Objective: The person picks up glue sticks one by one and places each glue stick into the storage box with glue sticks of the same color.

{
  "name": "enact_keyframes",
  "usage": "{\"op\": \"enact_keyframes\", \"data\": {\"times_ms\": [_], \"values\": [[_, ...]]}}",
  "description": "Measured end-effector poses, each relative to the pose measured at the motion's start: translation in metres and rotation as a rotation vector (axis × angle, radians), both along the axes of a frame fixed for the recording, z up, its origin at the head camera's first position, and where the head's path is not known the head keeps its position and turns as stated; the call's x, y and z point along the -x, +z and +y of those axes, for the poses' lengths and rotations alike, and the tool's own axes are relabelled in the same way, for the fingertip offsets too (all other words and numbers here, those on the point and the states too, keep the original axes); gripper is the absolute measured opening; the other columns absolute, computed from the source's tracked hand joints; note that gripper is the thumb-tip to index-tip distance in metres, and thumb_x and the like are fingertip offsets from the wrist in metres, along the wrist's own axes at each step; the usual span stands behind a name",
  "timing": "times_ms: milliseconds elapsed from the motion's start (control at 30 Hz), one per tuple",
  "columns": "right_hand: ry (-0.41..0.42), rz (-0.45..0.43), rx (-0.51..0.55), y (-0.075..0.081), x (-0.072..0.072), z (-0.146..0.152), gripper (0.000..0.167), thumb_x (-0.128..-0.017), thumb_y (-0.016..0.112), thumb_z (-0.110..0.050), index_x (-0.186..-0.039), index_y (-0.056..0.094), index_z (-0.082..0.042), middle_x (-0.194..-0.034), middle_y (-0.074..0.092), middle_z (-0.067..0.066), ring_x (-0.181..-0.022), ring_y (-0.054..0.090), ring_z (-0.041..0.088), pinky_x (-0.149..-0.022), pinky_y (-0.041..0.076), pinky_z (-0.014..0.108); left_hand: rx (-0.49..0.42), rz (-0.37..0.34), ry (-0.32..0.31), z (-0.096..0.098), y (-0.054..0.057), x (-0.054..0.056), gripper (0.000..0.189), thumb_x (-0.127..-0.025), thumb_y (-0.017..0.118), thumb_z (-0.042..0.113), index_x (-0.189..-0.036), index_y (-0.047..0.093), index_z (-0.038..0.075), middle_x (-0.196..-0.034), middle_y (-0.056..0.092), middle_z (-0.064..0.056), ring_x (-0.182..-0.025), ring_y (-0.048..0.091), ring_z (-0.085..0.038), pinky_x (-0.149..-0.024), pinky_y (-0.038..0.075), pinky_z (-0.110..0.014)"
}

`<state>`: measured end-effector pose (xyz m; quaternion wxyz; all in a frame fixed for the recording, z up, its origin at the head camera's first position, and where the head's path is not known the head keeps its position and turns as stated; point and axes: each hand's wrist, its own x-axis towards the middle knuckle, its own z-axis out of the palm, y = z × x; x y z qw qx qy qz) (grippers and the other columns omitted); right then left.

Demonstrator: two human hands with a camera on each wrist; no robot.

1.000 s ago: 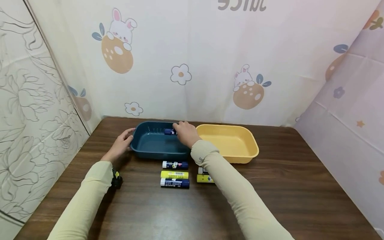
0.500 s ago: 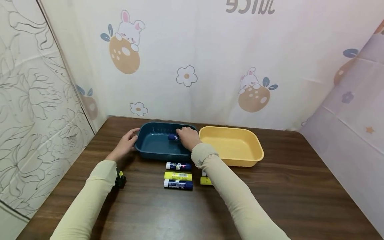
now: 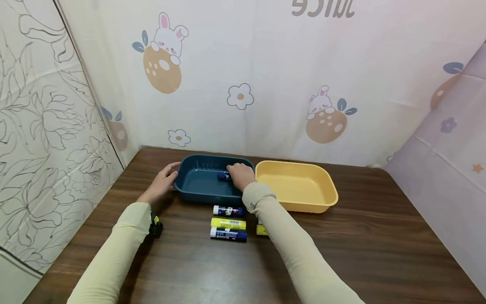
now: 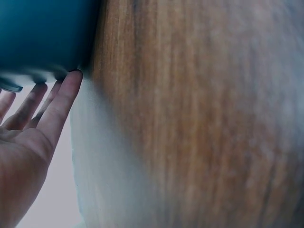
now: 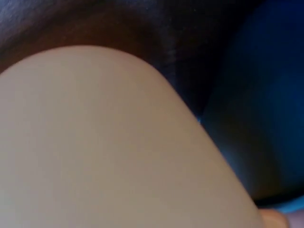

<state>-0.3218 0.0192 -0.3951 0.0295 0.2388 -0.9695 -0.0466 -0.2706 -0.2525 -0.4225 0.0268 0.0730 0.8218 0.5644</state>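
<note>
the dark blue glue stick (image 3: 224,175) lies inside the teal tray (image 3: 197,185), near its right wall, at the centre of the head view; only its left end shows, the rest is covered by the right hand (image 3: 241,175), whose fingers curl over it and hold it. the left hand (image 3: 163,184) rests against the tray's left outer wall with straight fingers (image 4: 57,107), holding nothing; in the left wrist view the fingertips touch the smooth teal plastic, slightly blurred. the right wrist view is nearly all filled by a blurred pale sleeve, with a dark blue patch at the right edge, so nothing there is clear.

the tray is a rounded rectangle of plastic with slots in its far wall. just right of it stands a yellow tray (image 3: 322,202) of the same shape. below the teal tray three cylindrical glue sticks lie in a column on the wood-grain tabletop (image 3: 379,253): a blue stick (image 3: 229,210), a yellow stick (image 3: 228,223), another blue stick (image 3: 228,234). a further yellow stick (image 3: 261,229) is mostly hidden by the right sleeve (image 3: 288,249).
</note>
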Motion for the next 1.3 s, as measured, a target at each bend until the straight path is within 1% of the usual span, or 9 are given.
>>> {"op": "enact_keyframes", "data": {"times_ms": [167, 300, 467, 633, 800, 967, 1100, 1233, 1300], "values": [[-0.004, 0.000, -0.005, -0.004, -0.001, 0.000, 0.027, -0.097, 0.055, -0.007, -0.122, 0.064, -0.013, -0.109, 0.066, 0.009, -0.096, 0.063, 0.022, -0.079, 0.054, 0.037, 0.005, -0.004, -0.001, 0.000, -0.001, 0.001, 0.048, -0.104, 0.030, 0.015, -0.150, 0.023, 0.003, -0.132, 0.041, -0.032, -0.106, 0.054, -0.042, -0.079, 0.054, -0.041], [-0.009, -0.011, -0.011, -0.001, 0.001, 0.001, 0.026, -0.098, 0.053, -0.010, -0.123, 0.061, -0.012, -0.111, 0.065, 0.009, -0.097, 0.062, 0.022, -0.079, 0.054, 0.036, 0.005, -0.011, 0.002, 0.000, -0.001, 0.001, 0.048, -0.104, 0.030, 0.016, -0.150, 0.023, 0.003, -0.132, 0.041, -0.031, -0.107, 0.053, -0.041, -0.079, 0.054, -0.041], [0.007, -0.013, -0.011, 0.016, -0.001, 0.009, 0.025, -0.095, 0.058, -0.015, -0.120, 0.061, -0.010, -0.107, 0.065, 0.008, -0.093, 0.063, 0.021, -0.076, 0.055, 0.037, 0.003, -0.021, -0.005, 0.004, -0.001, 0.002, 0.049, -0.104, 0.030, 0.017, -0.150, 0.022, 0.004, -0.133, 0.040, -0.031, -0.106, 0.054, -0.041, -0.081, 0.053, -0.044], [0.064, 0.004, 0.013, 0.041, -0.007, 0.017, 0.024, -0.092, 0.061, -0.011, -0.116, 0.062, -0.009, -0.103, 0.066, 0.008, -0.086, 0.063, 0.021, -0.069, 0.055, 0.035, 0.002, -0.026, -0.011, 0.003, 0.001, 0.003, 0.049, -0.104, 0.030, 0.018, -0.151, 0.021, 0.005, -0.134, 0.039, -0.031, -0.110, 0.050, -0.043, -0.084, 0.051, -0.049], [0.106, -0.013, 0.028, 0.062, -0.018, 0.025, 0.026, -0.092, 0.058, -0.007, -0.118, 0.062, -0.006, -0.108, 0.066, 0.009, -0.089, 0.064, 0.022, -0.069, 0.055, 0.034, 0.016, -0.024, -0.004, 0.001, 0.002, 0.001, 0.049, -0.105, 0.030, 0.018, -0.151, 0.021, 0.005, -0.135, 0.038, -0.031, -0.110, 0.051, -0.043, -0.083, 0.052, -0.046], [0.141, -0.026, 0.063, 0.074, -0.031, 0.037, 0.031, -0.091, 0.059, -0.008, -0.122, 0.062, -0.007, -0.113, 0.065, 0.008, -0.092, 0.063, 0.020, -0.070, 0.054, 0.032, 0.022, -0.014, 0.001, 0.002, 0.003, 0.002, 0.049, -0.105, 0.029, 0.018, -0.151, 0.021, 0.004, -0.134, 0.039, -0.031, -0.107, 0.052, -0.042, -0.081, 0.053, -0.047], [0.202, -0.003, 0.101, 0.075, -0.047, 0.052, 0.031, -0.090, 0.063, -0.011, -0.121, 0.062, -0.009, -0.108, 0.065, 0.007, -0.086, 0.061, 0.020, -0.061, 0.052, 0.030, 0.011, -0.023, 0.000, 0.005, 0.004, 0.000, 0.049, -0.105, 0.028, 0.018, -0.151, 0.019, 0.003, -0.136, 0.037, -0.032, -0.107, 0.052, -0.043, -0.082, 0.052, -0.048], [0.279, 0.047, 0.139, 0.071, -0.064, 0.069, 0.029, -0.088, 0.065, -0.012, -0.117, 0.064, -0.011, -0.100, 0.065, 0.005, -0.078, 0.057, 0.017, -0.054, 0.048, 0.027, 0.010, -0.042, 0.001, 0.007, 0.004, -0.003, 0.049, -0.105, 0.027, 0.019, -0.151, 0.018, 0.004, -0.137, 0.036, -0.032, -0.110, 0.051, -0.045, -0.084, 0.051, -0.047], [0.311, 0.070, 0.161, 0.067, -0.074, 0.078, 0.028, -0.087, 0.066, -0.013, -0.115, 0.064, -0.011, -0.097, 0.065, 0.004, -0.075, 0.056, 0.015, -0.058, 0.049, 0.025, 0.010, -0.045, -0.004, 0.008, 0.005, -0.003, 0.049, -0.105, 0.026, 0.019, -0.151, 0.018, 0.004, -0.137, 0.036, -0.032, -0.111, 0.050, -0.045, -0.085, 0.051, -0.047]]}}
